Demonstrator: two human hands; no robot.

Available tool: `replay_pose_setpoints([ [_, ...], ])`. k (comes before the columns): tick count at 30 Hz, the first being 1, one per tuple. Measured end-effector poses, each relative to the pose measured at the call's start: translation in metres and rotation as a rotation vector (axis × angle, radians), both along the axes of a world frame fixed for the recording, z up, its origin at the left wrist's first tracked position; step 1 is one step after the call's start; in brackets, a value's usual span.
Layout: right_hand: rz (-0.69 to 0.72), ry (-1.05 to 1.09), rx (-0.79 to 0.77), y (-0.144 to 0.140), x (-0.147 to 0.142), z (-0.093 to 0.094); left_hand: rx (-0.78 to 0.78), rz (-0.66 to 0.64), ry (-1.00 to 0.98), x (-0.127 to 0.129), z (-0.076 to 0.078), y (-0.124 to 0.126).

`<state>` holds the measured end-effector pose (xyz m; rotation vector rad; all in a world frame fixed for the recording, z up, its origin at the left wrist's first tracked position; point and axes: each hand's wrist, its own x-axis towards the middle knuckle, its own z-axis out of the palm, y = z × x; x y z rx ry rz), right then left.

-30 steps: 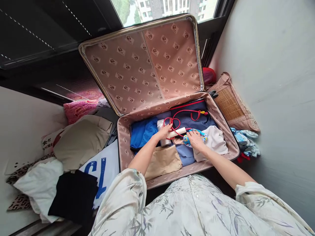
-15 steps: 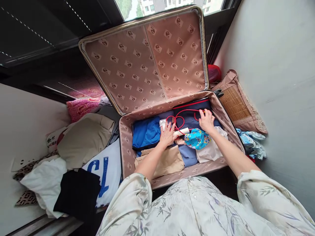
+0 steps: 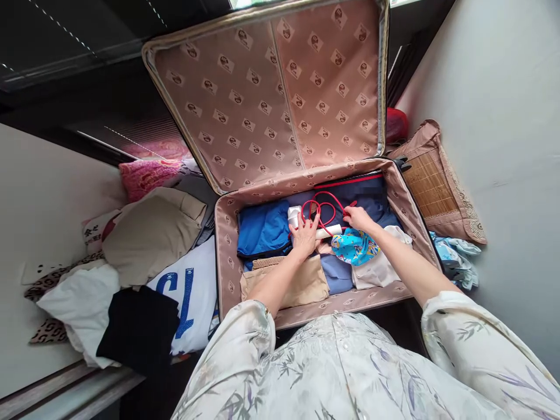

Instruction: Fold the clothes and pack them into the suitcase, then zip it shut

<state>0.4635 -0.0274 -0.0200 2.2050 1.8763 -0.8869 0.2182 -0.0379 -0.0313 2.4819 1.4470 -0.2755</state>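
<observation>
- The left hand (image 3: 305,236) lies palm down, fingers spread, on a white tube-shaped thing (image 3: 329,231) in the middle of the open suitcase (image 3: 225,245); it presses on it and is not closed round it.
- The right hand (image 3: 359,218) sits at about 2 o'clock from the left one, its fingers pinched together on the red cord (image 3: 321,211), which loops over the navy clothing (image 3: 371,195) at the back of the case.
- The cord's loops lie between the two hands, just beside the white tube, at 12 o'clock from the left hand.
- A folded blue garment (image 3: 262,230) lies at 9 o'clock from the left hand, a beige folded piece (image 3: 301,286) at 6 o'clock.
- A turquoise patterned cloth (image 3: 355,246) lies just beneath the right wrist, at 5 o'clock from that hand.
- The suitcase lid (image 3: 280,93) stands raised at 12 o'clock.
- Outside the case, at 9 o'clock, lies a heap of clothes (image 3: 149,233); at 3 o'clock a bamboo-faced cushion (image 3: 431,186) leans by the wall.
</observation>
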Motion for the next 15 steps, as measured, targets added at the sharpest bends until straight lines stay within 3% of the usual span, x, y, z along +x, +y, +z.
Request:
replay_pose_setpoints([
  [5,-0.042,0.028,-0.042,0.011,-0.002,0.009,-0.025,-0.016,0.002,-0.004,-0.001,0.002],
  [10,-0.149,-0.06,0.143,0.018,0.008,0.027,-0.055,0.007,-0.036,-0.002,-0.002,0.002],
  [15,-0.162,0.205,0.13,0.014,0.015,0.022,-0.11,0.059,-0.098,-0.003,0.0,0.003],
])
